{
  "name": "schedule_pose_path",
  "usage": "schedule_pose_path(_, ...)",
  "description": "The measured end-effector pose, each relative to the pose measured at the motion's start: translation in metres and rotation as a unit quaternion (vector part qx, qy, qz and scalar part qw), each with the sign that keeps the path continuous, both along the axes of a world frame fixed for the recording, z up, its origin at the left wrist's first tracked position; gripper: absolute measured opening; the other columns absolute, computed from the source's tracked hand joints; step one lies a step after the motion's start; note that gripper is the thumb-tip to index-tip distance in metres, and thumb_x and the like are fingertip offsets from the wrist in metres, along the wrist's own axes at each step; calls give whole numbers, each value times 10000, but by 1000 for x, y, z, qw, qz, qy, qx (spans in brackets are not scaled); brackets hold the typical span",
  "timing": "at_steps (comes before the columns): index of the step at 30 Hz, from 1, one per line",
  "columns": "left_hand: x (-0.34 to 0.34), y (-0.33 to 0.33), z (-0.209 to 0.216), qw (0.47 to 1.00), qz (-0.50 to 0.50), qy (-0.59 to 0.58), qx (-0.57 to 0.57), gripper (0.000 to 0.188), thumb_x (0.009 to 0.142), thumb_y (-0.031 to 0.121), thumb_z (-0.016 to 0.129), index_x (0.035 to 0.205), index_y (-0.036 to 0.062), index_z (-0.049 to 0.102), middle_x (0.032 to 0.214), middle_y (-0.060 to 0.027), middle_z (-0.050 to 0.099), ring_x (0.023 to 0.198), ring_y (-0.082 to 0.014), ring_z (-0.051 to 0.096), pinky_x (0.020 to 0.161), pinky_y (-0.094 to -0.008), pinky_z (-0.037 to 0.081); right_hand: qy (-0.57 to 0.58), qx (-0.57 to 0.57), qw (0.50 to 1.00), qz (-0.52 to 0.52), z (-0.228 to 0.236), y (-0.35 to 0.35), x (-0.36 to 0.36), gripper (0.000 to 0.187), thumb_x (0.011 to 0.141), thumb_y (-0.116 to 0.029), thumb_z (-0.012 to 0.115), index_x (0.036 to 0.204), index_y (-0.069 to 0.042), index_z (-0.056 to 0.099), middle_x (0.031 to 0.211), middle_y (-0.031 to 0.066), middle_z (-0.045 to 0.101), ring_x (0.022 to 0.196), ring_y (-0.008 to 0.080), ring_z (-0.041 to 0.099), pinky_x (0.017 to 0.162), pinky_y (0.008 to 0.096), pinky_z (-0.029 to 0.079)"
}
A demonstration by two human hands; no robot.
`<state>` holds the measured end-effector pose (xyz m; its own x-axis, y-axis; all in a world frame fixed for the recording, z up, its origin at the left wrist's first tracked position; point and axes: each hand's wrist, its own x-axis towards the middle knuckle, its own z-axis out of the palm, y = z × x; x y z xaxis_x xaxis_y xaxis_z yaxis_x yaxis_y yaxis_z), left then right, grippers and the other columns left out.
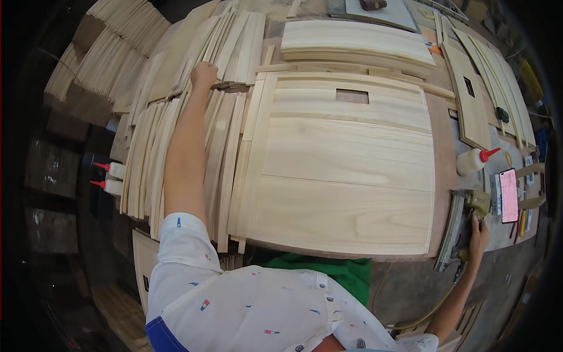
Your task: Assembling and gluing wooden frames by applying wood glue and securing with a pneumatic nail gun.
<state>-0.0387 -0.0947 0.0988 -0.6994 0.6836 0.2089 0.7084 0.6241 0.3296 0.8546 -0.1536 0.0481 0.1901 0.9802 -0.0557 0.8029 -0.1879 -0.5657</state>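
My left hand (204, 75) is stretched far forward over the stacks of thin wooden strips (226, 44). Its fingers are closed round the end of a wooden strip, mostly hidden beneath the hand. On the right, my right hand (479, 237) grips the handle of an air nail gun (476, 202), whose long magazine points back toward me at the bench edge. Between my arms lies a flat pale wooden panel (346, 152) with a small rectangular slot near its far edge. More strips (146, 152) lie side by side under my left forearm.
Flat boards (352, 41) are stacked beyond the panel. A slotted board (466, 88), a white glue bottle (472, 161) with a red tip and a pink-screened phone (508, 196) lie at right. Two more glue bottles (114, 170) are at left. An air hose (431, 311) trails below the gun.
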Motion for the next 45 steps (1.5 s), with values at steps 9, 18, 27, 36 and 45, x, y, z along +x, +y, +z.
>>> schedule_pose_path(9, 211, -47, 11, 786, -157, -455, 387, 464, 817, 21, 607, 1260, -97, 532, 820, -70, 651, 672, -120, 611, 626, -239, 537, -107, 212, 971, 7, 19, -4, -50, 433, 951, -229, 612, 1262, 64, 547, 1132, 187, 626, 1052, 273, 609, 904, 354, 466)
schedule_pose_path(18, 519, -165, -6, 579, -259, -725, 270, 593, 867, -26, 621, 1397, -72, 358, 900, -78, 616, 749, -135, 620, 684, -265, 539, 233, 116, 940, 220, 87, -46, -249, 490, 861, -174, 710, 1279, 10, 531, 1162, 145, 618, 973, 238, 618, 823, 343, 505)
schedule_pose_path(27, 571, -167, -37, 697, -472, -532, 93, 463, 851, 18, 647, 1286, -40, 500, 1078, -123, 627, 900, -197, 638, 799, -321, 523, 50, 150, 983, 88, 49, -72, -184, 494, 796, -198, 704, 1200, 51, 568, 1072, 235, 616, 965, 384, 615, 831, 418, 492)
schedule_pose_path(36, 542, -81, -54, 766, -562, -250, 188, 448, 866, 173, 650, 1256, -18, 542, 1267, -190, 566, 1193, -353, 511, 1024, -415, 407, -13, 109, 990, 93, 29, -65, -168, 501, 806, -226, 672, 1202, 63, 572, 1102, 236, 607, 1007, 386, 603, 883, 421, 473)
schedule_pose_path(45, 545, -83, -57, 759, -575, -246, 182, 409, 877, 157, 632, 1238, -16, 549, 1247, -185, 577, 1175, -349, 520, 1008, -417, 417, 3, 106, 988, 113, 28, -58, -171, 508, 803, -219, 663, 1202, 78, 564, 1120, 239, 603, 1039, 395, 595, 905, 427, 468)
